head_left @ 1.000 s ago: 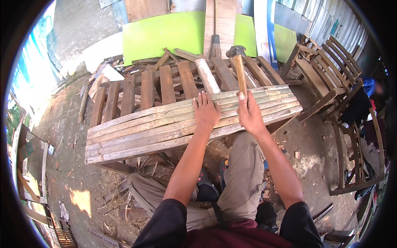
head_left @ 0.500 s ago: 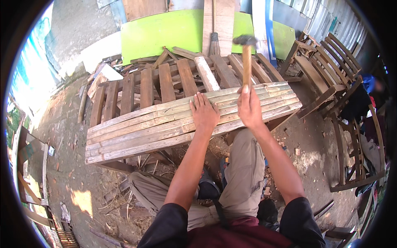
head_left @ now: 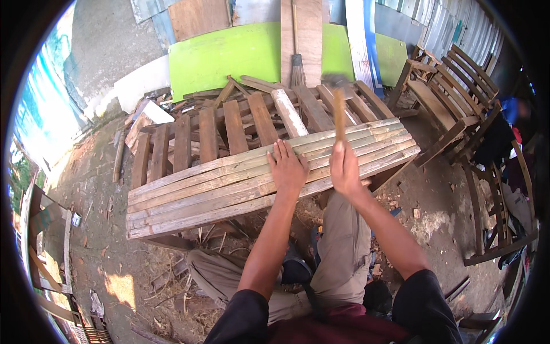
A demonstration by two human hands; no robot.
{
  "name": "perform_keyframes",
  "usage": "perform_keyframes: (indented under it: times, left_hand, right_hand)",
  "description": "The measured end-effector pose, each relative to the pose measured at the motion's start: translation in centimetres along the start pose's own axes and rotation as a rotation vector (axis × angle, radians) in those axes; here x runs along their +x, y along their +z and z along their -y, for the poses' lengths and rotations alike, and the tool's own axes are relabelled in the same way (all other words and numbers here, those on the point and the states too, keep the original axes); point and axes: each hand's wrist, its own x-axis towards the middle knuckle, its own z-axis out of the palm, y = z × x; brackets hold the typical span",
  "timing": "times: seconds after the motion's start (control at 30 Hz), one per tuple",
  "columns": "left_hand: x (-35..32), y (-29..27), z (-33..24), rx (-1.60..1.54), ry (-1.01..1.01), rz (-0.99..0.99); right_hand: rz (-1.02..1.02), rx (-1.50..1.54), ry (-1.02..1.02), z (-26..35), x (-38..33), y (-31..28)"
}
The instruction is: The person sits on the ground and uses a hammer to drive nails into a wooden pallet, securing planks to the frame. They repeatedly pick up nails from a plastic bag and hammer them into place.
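A wooden bench (head_left: 208, 135) stands in front of me, with a slatted backrest of dark wooden bars along its far side. Several long, pale bamboo strips (head_left: 223, 186) lie side by side across its seat. My left hand (head_left: 289, 171) rests flat on these strips near the middle, fingers slightly apart, holding nothing. Just right of it, my right hand (head_left: 345, 170) is wrapped round the wooden handle of a hammer (head_left: 340, 117). The hammer's dark head points away from me and is smeared by motion. Whether a nail lies under either hand cannot be made out.
Behind the bench lies a heap of scrap wood (head_left: 235, 86) against a lime-green panel (head_left: 223, 54). A broom (head_left: 297, 66) leans there. Wooden chair frames (head_left: 447, 97) are piled at the right. Another wooden frame (head_left: 43, 241) stands at the left edge.
My right hand and the hammer have come lower in the picture, and the hammer head is now more blurred. The whole view has shifted slightly; my left hand stays on the bamboo strips.
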Motion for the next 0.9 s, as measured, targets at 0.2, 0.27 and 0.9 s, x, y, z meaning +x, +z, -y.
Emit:
perform_keyframes:
  times: [0.2, 0.27, 0.9]
  left_hand:
    - [0.6, -0.2, 0.9, -0.001, -0.022, -0.055]
    - [0.7, 0.0, 1.6, 0.036, -0.025, -0.061]
    - [0.6, 0.0, 0.6, 0.052, 0.040, -0.041]
  right_hand:
    - [0.228, -0.001, 0.263, 5.8, 0.8, -1.5]
    - [0.100, 0.183, 0.034, 10.6, 3.2, -2.0]
    - [-0.124, 0.418, -0.251, 5.3, 3.2, -2.8]
